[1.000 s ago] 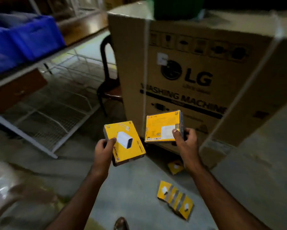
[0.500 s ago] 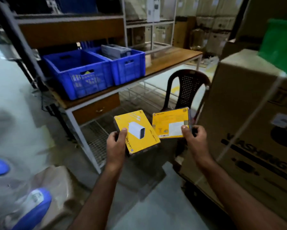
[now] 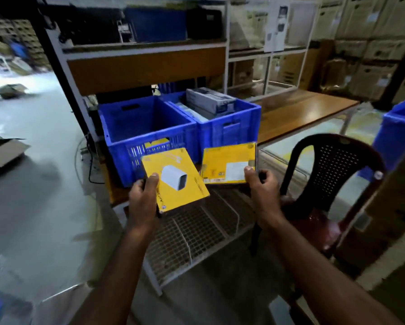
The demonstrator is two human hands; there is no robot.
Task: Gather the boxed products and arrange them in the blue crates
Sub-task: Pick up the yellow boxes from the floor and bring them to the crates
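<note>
Yellow boxes (image 3: 174,180) now closer to blue crates (image 3: 147,130).

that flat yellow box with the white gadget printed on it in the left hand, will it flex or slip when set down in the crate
The flat yellow cardboard box probably stays stiff: its edges look straight while the left hand grips just one corner. It seems light, held one-handed. Its smooth face might slide on the blue plastic crate.
</note>
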